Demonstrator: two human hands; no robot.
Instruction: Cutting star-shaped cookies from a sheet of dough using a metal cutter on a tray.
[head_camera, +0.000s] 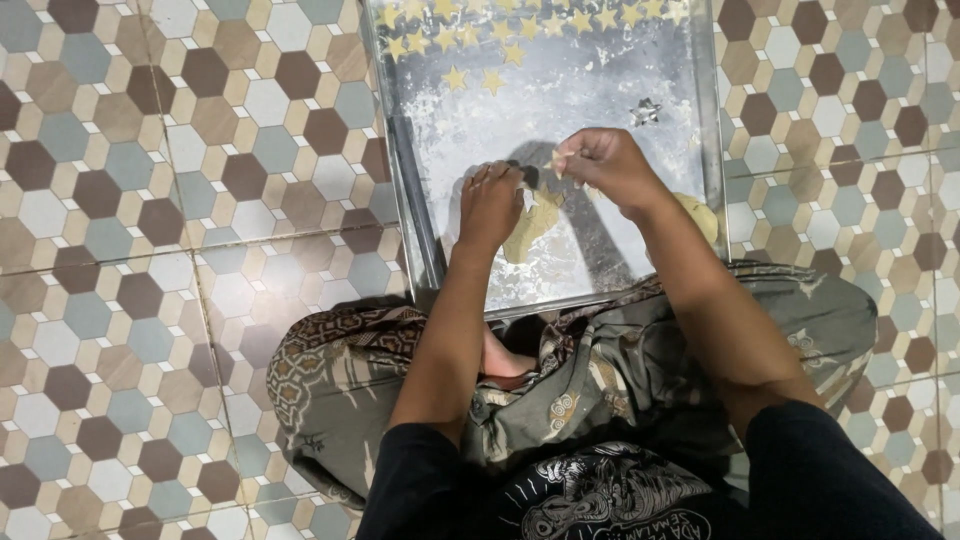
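A floured metal tray (420, 215) lies on the tiled floor in front of my crossed legs. My left hand (490, 200) rests palm down on a flat sheet of yellow dough (530, 228) near the tray's front edge. Just above and to the right, my right hand (600, 160) pinches a small piece of dough (556, 160) between its fingertips. Several star-shaped dough cut-outs (470, 30) lie in rows along the far end of the tray. A small metal star cutter (645, 112) sits on the flour to the right of my right hand.
A lump of yellow dough (700, 215) sits at the tray's right edge, partly behind my right forearm. The floor (150, 200) is hexagonal tile in brown, grey and white. My legs in patterned cloth (330, 380) fill the foreground.
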